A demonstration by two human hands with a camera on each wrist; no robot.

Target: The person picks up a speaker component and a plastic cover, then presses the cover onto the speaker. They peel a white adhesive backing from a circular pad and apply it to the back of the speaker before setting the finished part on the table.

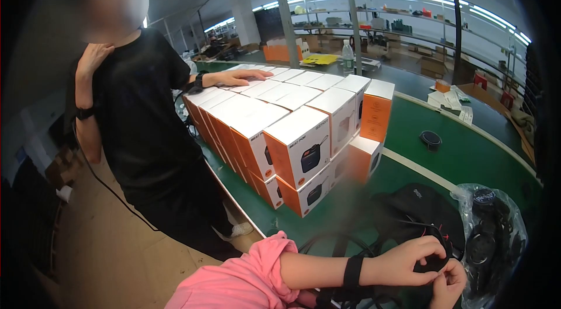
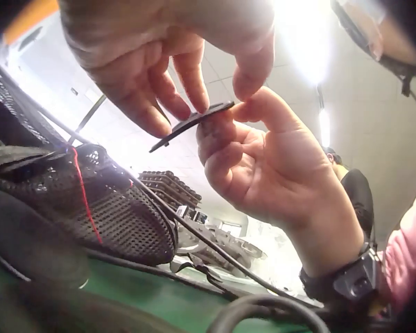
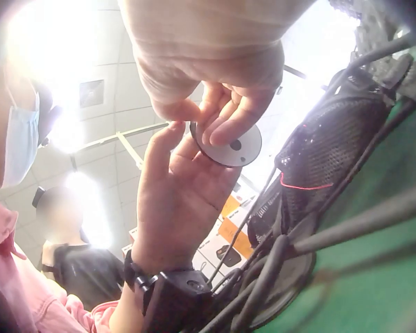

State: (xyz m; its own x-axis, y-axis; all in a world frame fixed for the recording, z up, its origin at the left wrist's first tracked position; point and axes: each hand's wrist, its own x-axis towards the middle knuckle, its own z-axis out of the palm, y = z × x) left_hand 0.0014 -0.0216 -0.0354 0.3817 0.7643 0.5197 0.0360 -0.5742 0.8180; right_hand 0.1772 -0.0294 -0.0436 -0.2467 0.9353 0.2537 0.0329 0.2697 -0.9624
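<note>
Between the two hands is a thin round disc (image 3: 250, 144) with a dark rim and a pale face carrying dark spots. My left hand (image 1: 399, 262) pinches it from above, fingertips on its upper side and thumb at the rim. From the other side my right hand (image 1: 449, 287) also grips its edge between thumb and fingers. Seen edge-on in the left wrist view, the disc (image 2: 187, 125) tilts. Both hands are over a black mesh bag (image 1: 403, 207) lying on the green table, with dark cables (image 2: 215, 251) beside it.
White and orange speaker boxes (image 1: 300, 134) stand stacked on the table (image 1: 403, 163). A clear plastic bag (image 1: 514, 224) of black round parts lies at the right, and a black round piece (image 1: 431, 138) farther back. A person in black (image 1: 140, 104) rests a hand on the boxes.
</note>
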